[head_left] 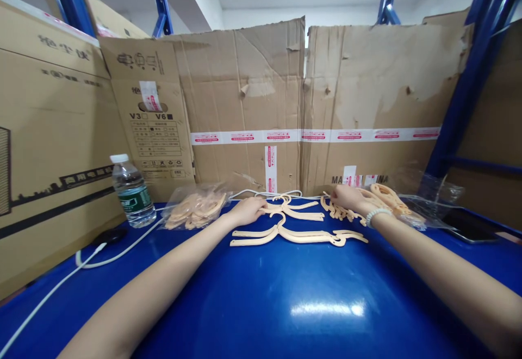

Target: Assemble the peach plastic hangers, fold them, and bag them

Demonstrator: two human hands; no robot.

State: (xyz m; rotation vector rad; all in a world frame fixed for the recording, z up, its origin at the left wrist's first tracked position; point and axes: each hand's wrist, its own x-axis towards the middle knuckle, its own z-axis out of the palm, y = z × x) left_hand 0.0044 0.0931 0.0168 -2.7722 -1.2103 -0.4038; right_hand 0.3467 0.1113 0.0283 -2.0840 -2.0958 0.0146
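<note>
My left hand [248, 210] is closed on the left end of a beige folding hanger [304, 215], its fingertips partly hidden. Nearer to me lies a second beige folding hanger [302, 235], its arms spread and a small hooked piece [349, 237] at its right end. Over on the right, my right hand [351, 198], with a pale beaded bracelet at the wrist, reaches over a heap of small beige hooked pieces [341, 214]. Its fingers are pinched together at the heap's far edge, and what they hold is too small to make out.
A clear bag of beige parts [196, 206] lies left, beside a water bottle [134, 193] and white cable [122, 247]. More beige parts [389, 201] in clear plastic and a dark phone [468, 226] are right. Cardboard [244, 103] walls the blue table's [261, 304] back.
</note>
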